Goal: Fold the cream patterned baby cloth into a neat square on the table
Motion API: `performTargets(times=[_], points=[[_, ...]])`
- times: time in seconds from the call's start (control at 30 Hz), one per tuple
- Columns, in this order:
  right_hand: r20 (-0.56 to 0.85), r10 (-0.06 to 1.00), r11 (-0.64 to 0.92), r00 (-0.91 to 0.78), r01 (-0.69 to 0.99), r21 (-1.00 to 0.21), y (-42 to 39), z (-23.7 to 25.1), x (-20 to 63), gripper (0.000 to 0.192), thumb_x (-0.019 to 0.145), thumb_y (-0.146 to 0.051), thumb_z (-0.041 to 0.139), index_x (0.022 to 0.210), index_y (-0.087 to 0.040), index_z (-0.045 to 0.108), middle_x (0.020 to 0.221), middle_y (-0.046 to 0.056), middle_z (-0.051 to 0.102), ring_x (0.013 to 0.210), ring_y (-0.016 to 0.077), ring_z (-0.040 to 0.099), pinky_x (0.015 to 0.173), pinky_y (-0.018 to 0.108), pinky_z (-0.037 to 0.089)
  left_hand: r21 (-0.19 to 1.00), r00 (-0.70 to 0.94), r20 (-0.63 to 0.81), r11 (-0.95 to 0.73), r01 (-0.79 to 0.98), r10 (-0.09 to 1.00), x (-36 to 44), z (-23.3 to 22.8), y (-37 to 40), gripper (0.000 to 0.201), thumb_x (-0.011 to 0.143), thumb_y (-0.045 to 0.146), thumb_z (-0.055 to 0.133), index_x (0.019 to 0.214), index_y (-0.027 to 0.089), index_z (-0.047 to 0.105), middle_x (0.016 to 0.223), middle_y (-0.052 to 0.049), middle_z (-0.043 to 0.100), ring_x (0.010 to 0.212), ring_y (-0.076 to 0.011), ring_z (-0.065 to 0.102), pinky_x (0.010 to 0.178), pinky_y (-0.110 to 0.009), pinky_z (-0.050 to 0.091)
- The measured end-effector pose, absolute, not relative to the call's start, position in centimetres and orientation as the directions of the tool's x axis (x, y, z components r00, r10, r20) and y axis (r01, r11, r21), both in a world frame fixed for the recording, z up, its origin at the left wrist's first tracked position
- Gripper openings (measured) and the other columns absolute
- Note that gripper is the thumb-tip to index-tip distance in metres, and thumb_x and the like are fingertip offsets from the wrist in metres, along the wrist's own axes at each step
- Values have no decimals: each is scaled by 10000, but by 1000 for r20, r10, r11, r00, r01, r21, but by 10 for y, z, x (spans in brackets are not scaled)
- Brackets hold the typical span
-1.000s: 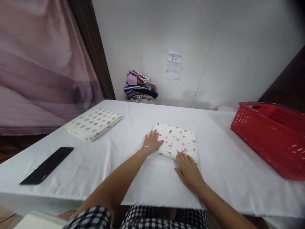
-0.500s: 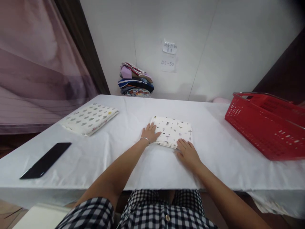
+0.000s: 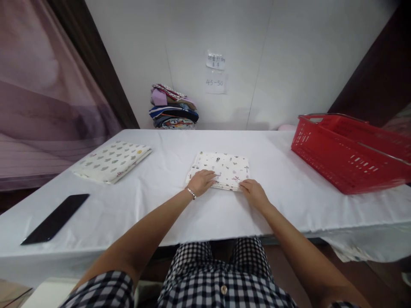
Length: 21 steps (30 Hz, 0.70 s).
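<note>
A folded white cloth (image 3: 221,164) with small printed figures lies on the table in front of me. My left hand (image 3: 201,182), with a bracelet at the wrist, is closed at the near edge, left of its middle. Its fingers point right, bent together over the layers, and the thumb is close to the edge. At the near right corner my right hand (image 3: 254,191) pinches the cloth between thumb and fingers. What lies under the fingertips is hidden.
Another folded white cloth with grey shapes (image 3: 112,161) lies at the left. In front of it is a black phone-like slab (image 3: 56,218). A red basket (image 3: 346,158) stands at the right. Beyond the far edge rises a stack of folded fabrics (image 3: 173,112).
My left hand has gone from lying flat with spread fingers to bent fingers at the near edge. My right hand has drawn its fingers in at the corner. The whole view has shifted.
</note>
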State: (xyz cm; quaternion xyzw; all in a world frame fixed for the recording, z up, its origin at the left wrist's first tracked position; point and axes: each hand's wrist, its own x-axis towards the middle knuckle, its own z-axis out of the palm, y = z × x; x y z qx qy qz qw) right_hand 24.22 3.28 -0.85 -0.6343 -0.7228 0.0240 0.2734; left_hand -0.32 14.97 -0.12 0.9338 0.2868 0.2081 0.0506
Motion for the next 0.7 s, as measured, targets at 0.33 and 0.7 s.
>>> performTargets(times=[0.33, 0.7], points=[[326, 943, 180, -70, 930, -321, 36, -3, 240, 218, 882, -278, 460, 916, -234, 671, 934, 33, 612, 879, 174, 509, 771, 298, 385, 293, 715, 411, -825, 484, 566, -4, -13, 155, 246, 843, 364, 499, 978, 242, 665, 1095, -41, 625, 1024, -177, 531, 897, -350, 414], [329, 942, 173, -66, 936, -308, 44, -4, 237, 255, 882, -236, 437, 781, -217, 670, 853, 30, 606, 820, 162, 502, 730, 284, 357, 407, 648, 358, -737, 541, 673, 5, -6, 147, 185, 817, 331, 524, 867, 271, 691, 965, -14, 643, 944, -180, 542, 859, -352, 407]])
